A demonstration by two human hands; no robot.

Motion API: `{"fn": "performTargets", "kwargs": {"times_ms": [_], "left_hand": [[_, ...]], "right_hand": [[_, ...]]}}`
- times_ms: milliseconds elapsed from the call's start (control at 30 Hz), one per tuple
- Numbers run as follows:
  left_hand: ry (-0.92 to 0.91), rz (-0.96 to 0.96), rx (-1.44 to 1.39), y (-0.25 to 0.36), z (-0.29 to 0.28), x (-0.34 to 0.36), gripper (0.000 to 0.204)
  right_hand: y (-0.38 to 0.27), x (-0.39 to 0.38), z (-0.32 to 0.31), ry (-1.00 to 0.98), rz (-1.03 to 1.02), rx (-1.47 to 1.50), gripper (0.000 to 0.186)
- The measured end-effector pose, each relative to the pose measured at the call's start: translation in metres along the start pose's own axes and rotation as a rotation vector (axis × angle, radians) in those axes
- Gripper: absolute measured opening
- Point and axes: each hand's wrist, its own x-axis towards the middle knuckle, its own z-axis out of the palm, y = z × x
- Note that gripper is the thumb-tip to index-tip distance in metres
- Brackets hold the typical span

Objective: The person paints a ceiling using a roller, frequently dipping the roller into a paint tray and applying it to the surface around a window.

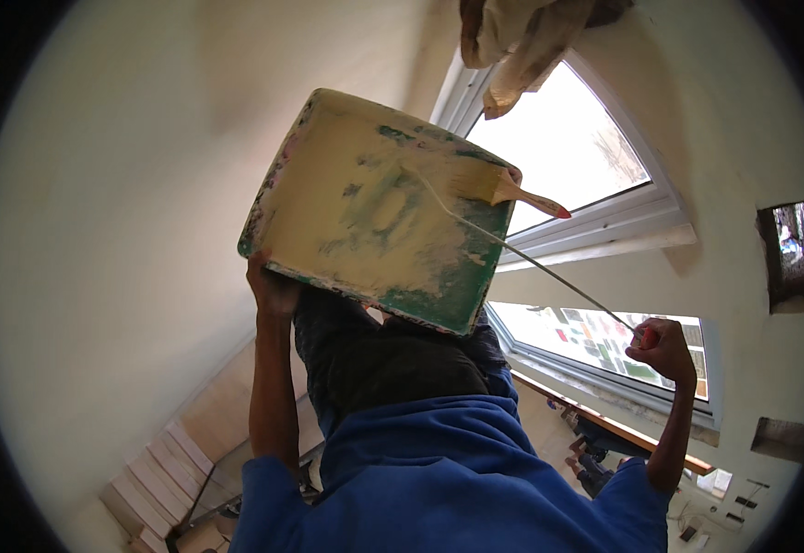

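A green paint tray (328, 184), coated in cream paint, is tilted in front of me. My left hand (273, 288) is closed round its near left corner. My right hand (667, 350), off to the right, grips the red handle of a paint roller (549, 272). The roller's long thin metal rod runs across the tray's right side and bends down into the paint. The roller's sleeve blends with the paint, so I cannot make out its outline. Across the tray's right rim lies a paintbrush (512, 192), its bristles inside the tray and its red-tipped handle sticking out.
Beyond the tray is a white-framed window (595, 138) with bunched cloth (522, 41) above it. A second window (595, 346) lies behind my right hand. A rectangular wall recess (796, 249) is at far right. Stairs (162, 479) descend at lower left. Another person (595, 470) is at lower right.
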Motion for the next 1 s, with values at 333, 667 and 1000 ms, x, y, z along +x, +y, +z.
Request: {"fn": "performTargets", "kwargs": {"times_ms": [333,667,1000], "left_hand": [[-0.178,0.179,0.378,0.005,-0.022,0.01,0.063],[-0.1,-0.092,0.003,0.013,-0.012,0.016,0.065],[-0.168,-0.143,0.061,0.019,0.008,0.009,0.07]], "right_hand": [[-0.013,0.018,0.026,-0.01,-0.124,0.049,0.025],[0.034,-0.037,0.118,0.087,0.078,0.239,0.023],[0.024,-0.108,0.343,0.785,0.392,0.549,0.025]]}}
